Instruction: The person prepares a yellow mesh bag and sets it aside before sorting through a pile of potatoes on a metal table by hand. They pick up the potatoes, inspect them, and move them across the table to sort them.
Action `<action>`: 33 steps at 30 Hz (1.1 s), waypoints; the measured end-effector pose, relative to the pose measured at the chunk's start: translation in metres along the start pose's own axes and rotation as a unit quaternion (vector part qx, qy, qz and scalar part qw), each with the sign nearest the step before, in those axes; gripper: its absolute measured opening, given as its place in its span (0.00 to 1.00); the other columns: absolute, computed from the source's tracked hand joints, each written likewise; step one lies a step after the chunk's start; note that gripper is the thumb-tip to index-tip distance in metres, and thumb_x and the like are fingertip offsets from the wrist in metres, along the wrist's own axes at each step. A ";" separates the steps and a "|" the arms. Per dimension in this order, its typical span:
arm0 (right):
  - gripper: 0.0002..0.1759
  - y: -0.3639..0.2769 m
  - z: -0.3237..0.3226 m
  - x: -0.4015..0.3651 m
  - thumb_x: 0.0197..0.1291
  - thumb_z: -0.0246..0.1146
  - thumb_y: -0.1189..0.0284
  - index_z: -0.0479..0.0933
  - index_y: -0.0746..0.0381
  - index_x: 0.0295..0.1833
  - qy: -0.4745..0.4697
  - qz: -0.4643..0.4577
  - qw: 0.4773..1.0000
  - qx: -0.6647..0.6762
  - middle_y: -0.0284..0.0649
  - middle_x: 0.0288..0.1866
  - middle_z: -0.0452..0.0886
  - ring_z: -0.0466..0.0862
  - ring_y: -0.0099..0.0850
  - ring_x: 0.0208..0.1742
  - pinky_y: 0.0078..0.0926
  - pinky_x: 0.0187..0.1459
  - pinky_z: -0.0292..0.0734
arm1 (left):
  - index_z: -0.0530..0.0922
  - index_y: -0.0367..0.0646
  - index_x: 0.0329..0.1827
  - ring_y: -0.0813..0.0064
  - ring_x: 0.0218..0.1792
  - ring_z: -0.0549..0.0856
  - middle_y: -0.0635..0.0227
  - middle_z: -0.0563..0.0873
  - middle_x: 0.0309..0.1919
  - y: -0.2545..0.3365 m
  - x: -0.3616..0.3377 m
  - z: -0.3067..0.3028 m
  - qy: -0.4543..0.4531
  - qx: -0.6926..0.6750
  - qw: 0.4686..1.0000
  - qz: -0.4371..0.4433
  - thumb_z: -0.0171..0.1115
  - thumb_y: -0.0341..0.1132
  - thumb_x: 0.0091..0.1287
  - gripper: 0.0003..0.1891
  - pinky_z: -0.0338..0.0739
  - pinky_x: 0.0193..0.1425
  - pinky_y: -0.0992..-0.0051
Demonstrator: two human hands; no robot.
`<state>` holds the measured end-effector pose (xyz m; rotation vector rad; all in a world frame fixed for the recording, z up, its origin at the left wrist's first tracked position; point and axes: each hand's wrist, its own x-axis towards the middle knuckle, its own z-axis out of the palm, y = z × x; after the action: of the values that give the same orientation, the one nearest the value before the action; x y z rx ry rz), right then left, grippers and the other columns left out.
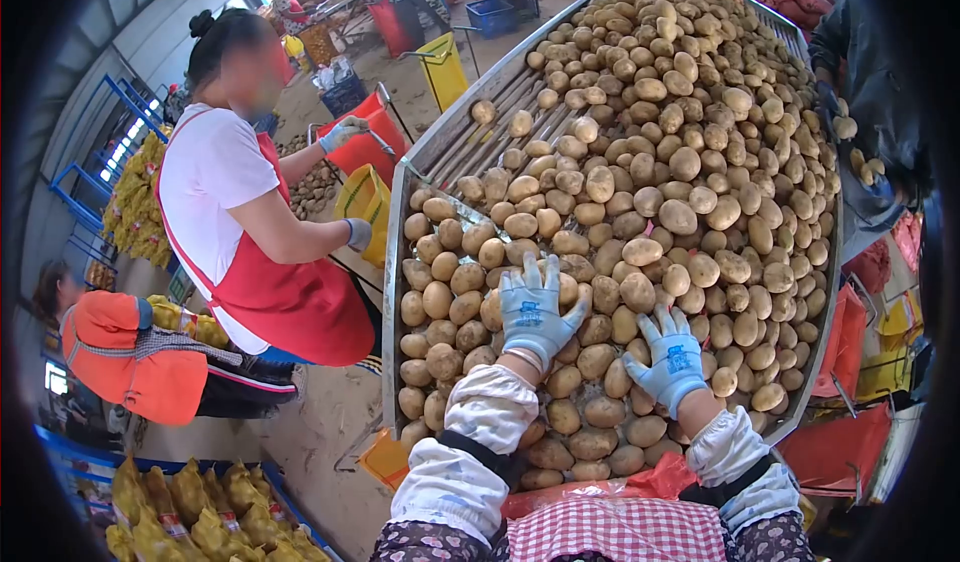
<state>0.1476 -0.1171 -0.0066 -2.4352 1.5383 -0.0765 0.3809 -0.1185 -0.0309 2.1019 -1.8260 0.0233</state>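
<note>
A thick layer of potatoes (690, 187) covers a metal-sided sorting table (395, 292) in front of me. My left hand (536, 317), in a pale blue glove with a printed figure, lies palm down on the potatoes left of the middle. Its fingers are spread, and a potato shows beside the thumb. Further right and nearer to me, my right hand (670, 360) in a matching glove rests on more potatoes, fingers apart. Neither hand is wrapped around a potato. What lies under the palms is hidden.
A co-worker in a red apron (285, 297) stands left of the table by a yellow bag (370, 207) and a red bag (368, 132). At the right edge, another person's gloved hand (828, 99) is near potatoes. Filled yellow net sacks (195, 502) stand lower left. Bare rollers (490, 147) show at upper left.
</note>
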 end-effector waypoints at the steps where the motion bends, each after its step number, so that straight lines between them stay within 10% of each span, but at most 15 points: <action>1: 0.36 0.003 0.004 -0.003 0.54 0.66 0.51 0.73 0.57 0.66 0.008 -0.015 1.000 -0.014 0.53 0.75 0.62 0.60 0.56 0.75 0.50 0.73 0.59 | 0.68 0.45 0.72 0.43 0.66 0.69 0.42 0.64 0.70 0.000 -0.010 0.001 0.013 0.014 1.000 0.012 0.62 0.62 0.59 0.42 0.53 0.75 0.46; 9: 0.34 0.004 0.022 -0.024 0.57 0.64 0.49 0.76 0.55 0.66 0.078 -0.054 0.995 -0.026 0.50 0.78 0.58 0.55 0.56 0.78 0.55 0.73 0.55 | 0.65 0.44 0.74 0.44 0.77 0.55 0.46 0.56 0.77 -0.009 -0.143 -0.007 -0.116 -0.046 0.987 0.097 0.58 0.58 0.63 0.40 0.43 0.80 0.51; 12: 0.37 0.000 0.014 -0.032 0.56 0.65 0.51 0.71 0.56 0.69 0.086 -0.078 0.993 -0.011 0.50 0.76 0.61 0.57 0.55 0.77 0.55 0.73 0.53 | 0.74 0.38 0.66 0.47 0.71 0.68 0.46 0.70 0.70 -0.021 -0.159 -0.051 -0.161 -0.141 0.964 0.158 0.57 0.47 0.69 0.27 0.57 0.77 0.52; 18: 0.32 -0.043 0.033 -0.068 0.58 0.64 0.54 0.72 0.54 0.67 -0.125 -0.266 0.955 0.025 0.48 0.73 0.66 0.64 0.48 0.75 0.54 0.75 0.51 | 0.70 0.37 0.69 0.66 0.65 0.75 0.58 0.77 0.64 -0.114 -0.211 -0.087 0.191 -0.428 0.842 -0.266 0.49 0.45 0.78 0.24 0.70 0.68 0.66; 22: 0.25 -0.051 0.022 -0.074 0.60 0.63 0.57 0.77 0.54 0.61 -0.056 -0.260 0.963 0.032 0.45 0.70 0.71 0.68 0.45 0.73 0.54 0.74 0.52 | 0.62 0.35 0.74 0.62 0.67 0.73 0.55 0.73 0.67 -0.129 -0.225 -0.116 0.294 -0.554 0.699 -0.343 0.43 0.48 0.80 0.28 0.68 0.71 0.65; 24: 0.21 -0.060 0.020 -0.071 0.60 0.63 0.58 0.79 0.54 0.57 0.025 -0.305 0.952 0.025 0.45 0.57 0.81 0.78 0.43 0.62 0.49 0.66 0.67 | 0.56 0.41 0.78 0.60 0.71 0.68 0.54 0.69 0.71 -0.139 -0.229 -0.103 0.240 -0.504 0.776 -0.292 0.38 0.54 0.80 0.32 0.61 0.76 0.62; 26: 0.18 -0.082 0.015 -0.070 0.61 0.62 0.58 0.81 0.55 0.53 -0.154 -0.263 0.952 0.041 0.43 0.42 0.85 0.84 0.42 0.47 0.43 0.51 0.77 | 0.61 0.34 0.75 0.63 0.72 0.68 0.53 0.70 0.70 -0.136 -0.213 -0.076 0.236 -0.485 0.803 -0.253 0.40 0.49 0.81 0.29 0.60 0.77 0.65; 27: 0.17 -0.084 0.034 -0.073 0.63 0.61 0.58 0.81 0.55 0.52 -0.096 -0.318 0.941 0.066 0.42 0.33 0.85 0.84 0.42 0.39 0.41 0.43 0.77 | 0.62 0.34 0.74 0.62 0.72 0.67 0.52 0.70 0.70 -0.130 -0.207 -0.065 0.216 -0.439 0.838 -0.242 0.40 0.48 0.81 0.29 0.59 0.77 0.64; 33: 0.17 -0.094 0.039 -0.081 0.65 0.58 0.56 0.82 0.52 0.53 -0.157 -0.300 0.941 0.011 0.40 0.40 0.83 0.83 0.41 0.45 0.41 0.47 0.76 | 0.66 0.34 0.72 0.54 0.74 0.63 0.50 0.70 0.70 -0.139 -0.247 -0.053 0.172 -0.233 0.930 -0.224 0.44 0.44 0.80 0.25 0.54 0.78 0.60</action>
<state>0.2023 0.0007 -0.0133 -2.6460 0.6307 0.1738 0.4849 0.1469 -0.0766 1.9592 -1.0013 -0.1349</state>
